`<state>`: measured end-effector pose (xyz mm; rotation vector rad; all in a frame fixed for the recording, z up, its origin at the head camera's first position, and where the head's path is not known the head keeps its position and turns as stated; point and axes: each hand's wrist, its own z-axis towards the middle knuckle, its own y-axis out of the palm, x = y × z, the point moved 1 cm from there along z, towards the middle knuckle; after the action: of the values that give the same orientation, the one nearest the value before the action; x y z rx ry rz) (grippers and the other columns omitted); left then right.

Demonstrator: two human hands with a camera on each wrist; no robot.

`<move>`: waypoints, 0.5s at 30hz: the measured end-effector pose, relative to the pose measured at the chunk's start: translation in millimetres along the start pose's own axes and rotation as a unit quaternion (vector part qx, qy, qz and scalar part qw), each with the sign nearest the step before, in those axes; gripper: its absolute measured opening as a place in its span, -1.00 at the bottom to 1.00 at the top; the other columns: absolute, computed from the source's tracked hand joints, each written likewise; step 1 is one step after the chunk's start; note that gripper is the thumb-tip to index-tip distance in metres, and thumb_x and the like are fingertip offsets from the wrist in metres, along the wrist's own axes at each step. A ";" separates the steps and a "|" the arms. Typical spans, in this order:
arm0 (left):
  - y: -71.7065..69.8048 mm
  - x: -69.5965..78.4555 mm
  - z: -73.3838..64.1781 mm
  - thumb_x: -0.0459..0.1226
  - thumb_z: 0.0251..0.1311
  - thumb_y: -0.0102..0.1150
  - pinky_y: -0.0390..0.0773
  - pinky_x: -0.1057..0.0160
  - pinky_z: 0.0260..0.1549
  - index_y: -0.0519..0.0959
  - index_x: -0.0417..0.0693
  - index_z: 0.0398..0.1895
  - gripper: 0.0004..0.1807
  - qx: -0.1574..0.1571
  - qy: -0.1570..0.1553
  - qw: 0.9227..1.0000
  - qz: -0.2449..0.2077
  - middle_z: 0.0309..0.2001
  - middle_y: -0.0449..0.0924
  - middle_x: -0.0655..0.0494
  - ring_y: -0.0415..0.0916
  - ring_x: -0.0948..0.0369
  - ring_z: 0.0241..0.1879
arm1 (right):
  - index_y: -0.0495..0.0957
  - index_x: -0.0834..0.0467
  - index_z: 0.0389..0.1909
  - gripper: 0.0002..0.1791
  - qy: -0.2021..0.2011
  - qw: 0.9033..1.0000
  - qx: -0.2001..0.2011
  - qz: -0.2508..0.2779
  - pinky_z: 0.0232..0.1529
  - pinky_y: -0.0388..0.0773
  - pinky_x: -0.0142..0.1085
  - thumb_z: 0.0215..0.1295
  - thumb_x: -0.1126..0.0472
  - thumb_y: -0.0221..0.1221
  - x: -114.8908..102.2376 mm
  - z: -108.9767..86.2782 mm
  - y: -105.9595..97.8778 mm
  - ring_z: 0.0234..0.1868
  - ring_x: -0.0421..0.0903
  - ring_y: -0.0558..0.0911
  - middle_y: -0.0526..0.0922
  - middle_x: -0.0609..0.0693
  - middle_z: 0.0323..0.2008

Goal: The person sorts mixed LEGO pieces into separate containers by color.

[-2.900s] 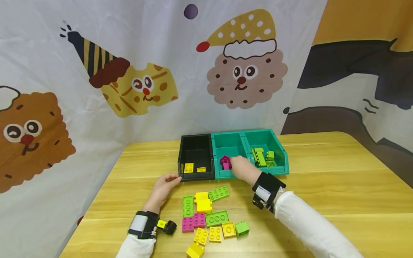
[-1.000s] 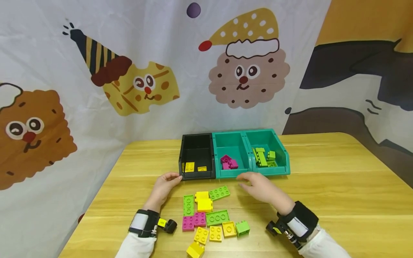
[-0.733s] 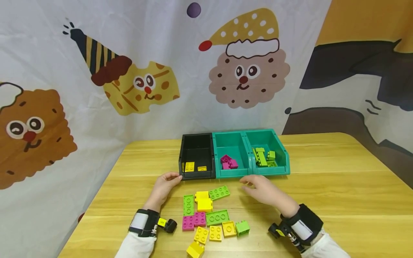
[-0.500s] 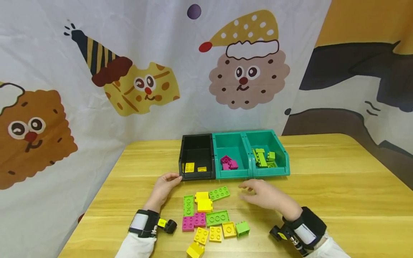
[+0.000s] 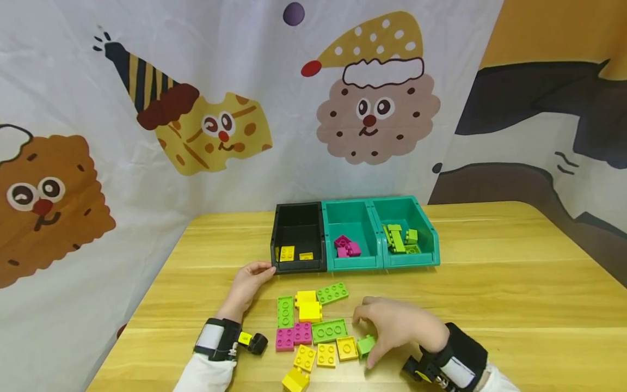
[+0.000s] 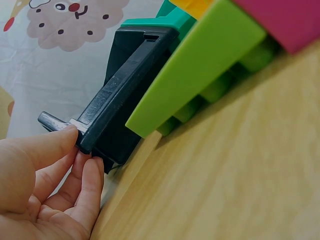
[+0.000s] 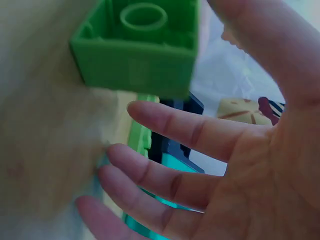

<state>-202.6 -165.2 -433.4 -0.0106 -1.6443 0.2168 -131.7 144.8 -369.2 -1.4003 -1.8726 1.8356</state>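
Note:
My left hand (image 5: 248, 286) pinches the front left corner of the black bin (image 6: 117, 95), thumb above and fingers beneath the edge. My right hand (image 5: 397, 326) is spread around a small green building brick (image 5: 366, 345), thumb on its near side and fingers beyond it. In the right wrist view this green brick (image 7: 135, 55) lies on its side, hollow underside showing, with a gap to the fingers (image 7: 170, 125). Left of it lie a yellow brick (image 5: 347, 348), a long green brick (image 5: 330, 330) and two magenta bricks (image 5: 294, 336).
Beside the black bin stand two joined teal bins: one (image 5: 349, 218) with magenta bricks, the other (image 5: 428, 239) with green ones. Two yellow bricks (image 5: 287, 253) show in the black bin. More yellow and green bricks lie on the wooden table (image 5: 514, 283) before the bins.
My right hand has left the middle bin, where another magenta brick now shows, and has come back toward me, down to the small green brick. My left hand has stayed at the black bin.

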 end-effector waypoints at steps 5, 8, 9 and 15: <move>0.0 1.1 -0.3 -0.41 0.14 0.23 0.51 0.46 -0.26 0.57 -0.41 -0.16 -0.76 0.001 -0.001 1.000 0.001 -0.35 0.61 0.15 0.49 0.34 -0.33 | 0.53 0.02 -0.18 -0.36 -0.001 1.000 -0.012 -0.001 -0.34 0.40 -0.43 -0.36 -0.09 0.53 -4.3 1.3 5.9 -0.38 -0.29 0.35 0.37 -0.20 -0.35; -0.1 0.9 -0.3 -0.40 0.13 0.23 0.51 0.46 -0.26 0.57 -0.41 -0.16 -0.76 0.000 -0.003 1.000 0.001 -0.35 0.61 0.16 0.49 0.34 -0.33 | 0.52 0.00 -0.21 -0.41 -0.005 1.000 -0.017 -0.003 -0.33 0.40 -0.44 -0.33 -0.05 0.53 -5.4 3.1 8.3 -0.38 -0.30 0.34 0.36 -0.21 -0.35; -0.1 0.8 0.0 -0.40 0.14 0.23 0.51 0.46 -0.26 0.57 -0.41 -0.16 -0.76 0.001 -0.003 1.000 -0.001 -0.35 0.61 0.15 0.50 0.34 -0.33 | 0.52 -0.01 -0.22 -0.42 -0.007 1.000 -0.018 -0.004 -0.33 0.39 -0.44 -0.32 -0.04 0.53 -5.6 3.7 8.9 -0.38 -0.30 0.34 0.36 -0.21 -0.35; 0.1 -1.7 1.6 -0.40 0.13 0.24 0.52 0.46 -0.27 0.57 -0.40 -0.18 -0.77 -0.003 -0.001 1.000 -0.009 -0.36 0.62 0.14 0.51 0.33 -0.34 | 0.49 -0.05 -0.33 -0.51 -0.017 1.000 -0.022 -0.009 -0.37 0.34 -0.47 -0.30 0.00 0.53 -5.5 5.7 11.8 -0.41 -0.31 0.32 0.34 -0.22 -0.40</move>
<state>-204.0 -165.6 -435.2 0.0001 -1.6460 0.1985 -126.9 134.8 -378.0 -1.3701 -1.9468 1.8312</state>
